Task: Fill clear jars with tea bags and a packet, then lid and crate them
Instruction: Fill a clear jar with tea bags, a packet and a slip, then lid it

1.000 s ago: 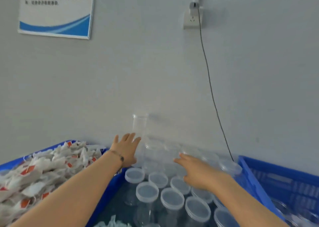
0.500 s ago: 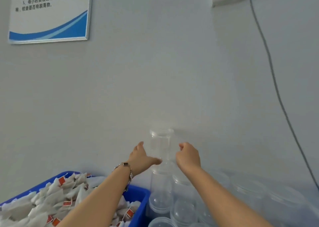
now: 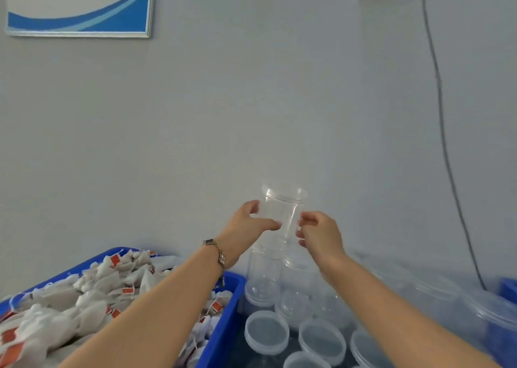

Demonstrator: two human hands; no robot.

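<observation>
Now both hands are on one clear jar (image 3: pixel 282 216).
Left hand (image 3: pixel 246 227) curls round its side; right hand (image 3: pixel 319 234) pinches it, above stacked jars (image 3: pixel 265 278).

Clear jar (image 3: pixel 282 216) — colourless, showing the pale grey wall (image 3: pixel 251 102) through its sides. Lidded jars (image 3: pixel 321 339) below: clear bodies, translucent whitish lids. Tea bags (image 3: pixel 84 297): white, carrying small red-orange tags with white marks. Crate (image 3: pixel 221 325) holding them is showing bright blue. Wall sign (image 3: pixel 78 6): white field, blue wave bands, silver frame. Cable (image 3: pixel 442 116) — dark grey. Bracelet (image 3: pixel 216 251): silver-toned.
</observation>
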